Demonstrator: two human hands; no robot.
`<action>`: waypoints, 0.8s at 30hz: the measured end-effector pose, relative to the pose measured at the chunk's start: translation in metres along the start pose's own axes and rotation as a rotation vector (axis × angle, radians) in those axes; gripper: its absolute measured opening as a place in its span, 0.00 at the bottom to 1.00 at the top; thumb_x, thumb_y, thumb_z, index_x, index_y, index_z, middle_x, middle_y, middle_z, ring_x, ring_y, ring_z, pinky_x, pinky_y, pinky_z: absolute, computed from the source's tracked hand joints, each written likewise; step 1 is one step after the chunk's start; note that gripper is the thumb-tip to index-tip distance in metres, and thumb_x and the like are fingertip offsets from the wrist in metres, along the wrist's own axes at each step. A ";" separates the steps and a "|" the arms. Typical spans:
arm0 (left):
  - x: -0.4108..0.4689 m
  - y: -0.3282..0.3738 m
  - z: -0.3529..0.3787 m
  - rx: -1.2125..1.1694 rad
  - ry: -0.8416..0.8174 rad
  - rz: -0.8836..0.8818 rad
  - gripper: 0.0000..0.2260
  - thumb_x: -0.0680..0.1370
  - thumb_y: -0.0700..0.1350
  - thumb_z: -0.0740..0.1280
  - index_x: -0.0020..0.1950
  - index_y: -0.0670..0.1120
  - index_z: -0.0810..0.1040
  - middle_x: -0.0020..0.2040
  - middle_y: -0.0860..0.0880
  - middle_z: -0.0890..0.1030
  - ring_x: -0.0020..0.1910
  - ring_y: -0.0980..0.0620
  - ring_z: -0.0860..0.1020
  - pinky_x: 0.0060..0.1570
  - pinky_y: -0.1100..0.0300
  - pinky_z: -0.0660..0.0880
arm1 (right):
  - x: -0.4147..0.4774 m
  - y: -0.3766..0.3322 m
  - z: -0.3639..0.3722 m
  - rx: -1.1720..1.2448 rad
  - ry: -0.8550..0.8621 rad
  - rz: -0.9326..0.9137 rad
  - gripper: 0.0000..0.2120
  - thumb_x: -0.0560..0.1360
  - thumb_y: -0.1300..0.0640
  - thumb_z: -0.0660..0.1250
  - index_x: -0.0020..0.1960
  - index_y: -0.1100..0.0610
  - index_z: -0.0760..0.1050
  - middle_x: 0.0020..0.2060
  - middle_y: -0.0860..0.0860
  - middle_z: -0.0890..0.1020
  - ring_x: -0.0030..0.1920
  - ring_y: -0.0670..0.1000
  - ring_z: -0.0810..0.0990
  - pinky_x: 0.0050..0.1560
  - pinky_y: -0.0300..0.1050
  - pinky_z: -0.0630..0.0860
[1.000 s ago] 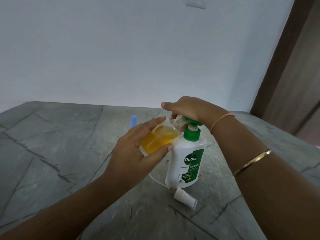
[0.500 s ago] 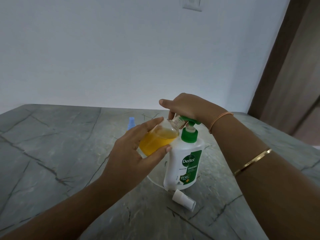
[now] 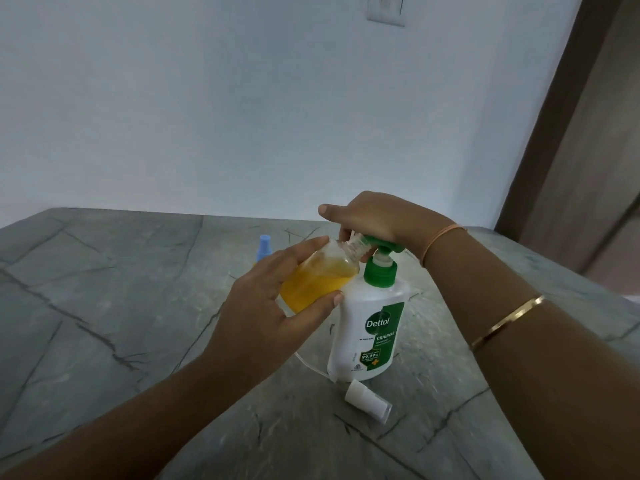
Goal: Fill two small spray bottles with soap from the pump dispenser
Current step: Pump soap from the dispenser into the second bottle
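A white Dettol pump dispenser (image 3: 370, 327) with a green pump head stands on the grey stone table (image 3: 104, 306). My left hand (image 3: 270, 306) grips a small clear spray bottle (image 3: 318, 278), tilted, largely full of yellow soap, its open neck against the green nozzle. My right hand (image 3: 374, 220) rests on top of the pump head, palm down, fingers curled over it. A white spray cap (image 3: 367, 401) with a thin dip tube lies on the table in front of the dispenser. A second bottle with a blue cap (image 3: 264, 247) stands behind my left hand, mostly hidden.
A pale wall rises behind the table, with a switch plate (image 3: 386, 10) high up. A brown door frame (image 3: 568, 109) stands at the right. The table's right edge runs diagonally past my right forearm.
The pump head has risen a little, showing more of its white stem. Both hands keep their hold, and the bottle stays at the nozzle. The view has tilted up slightly.
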State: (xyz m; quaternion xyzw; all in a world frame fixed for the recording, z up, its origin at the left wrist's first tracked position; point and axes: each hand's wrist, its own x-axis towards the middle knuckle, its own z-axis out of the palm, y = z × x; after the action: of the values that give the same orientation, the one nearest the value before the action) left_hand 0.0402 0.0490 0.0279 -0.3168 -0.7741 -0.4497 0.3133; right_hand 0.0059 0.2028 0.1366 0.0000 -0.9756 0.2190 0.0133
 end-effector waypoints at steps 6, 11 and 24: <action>0.001 -0.001 -0.002 -0.006 -0.019 -0.006 0.23 0.67 0.64 0.63 0.61 0.68 0.63 0.52 0.73 0.69 0.55 0.71 0.70 0.42 0.75 0.69 | 0.002 -0.001 -0.001 -0.003 -0.012 0.015 0.26 0.78 0.39 0.54 0.52 0.61 0.75 0.30 0.53 0.80 0.28 0.49 0.77 0.38 0.42 0.74; 0.000 -0.002 -0.002 -0.023 -0.027 -0.022 0.22 0.67 0.65 0.63 0.59 0.72 0.63 0.51 0.77 0.68 0.56 0.74 0.68 0.43 0.74 0.68 | 0.000 0.002 0.001 0.038 -0.019 0.037 0.25 0.78 0.39 0.54 0.54 0.60 0.74 0.31 0.54 0.80 0.32 0.52 0.78 0.44 0.46 0.75; -0.005 -0.001 0.005 -0.049 -0.052 -0.049 0.20 0.66 0.66 0.62 0.58 0.69 0.64 0.52 0.75 0.70 0.57 0.68 0.69 0.49 0.66 0.73 | -0.004 -0.003 -0.004 -0.073 0.018 0.003 0.25 0.79 0.39 0.53 0.52 0.60 0.75 0.34 0.49 0.76 0.29 0.46 0.75 0.28 0.39 0.66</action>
State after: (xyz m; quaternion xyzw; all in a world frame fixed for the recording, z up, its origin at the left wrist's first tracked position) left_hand 0.0418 0.0520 0.0215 -0.3170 -0.7784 -0.4675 0.2740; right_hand 0.0102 0.2015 0.1415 -0.0041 -0.9828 0.1832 0.0220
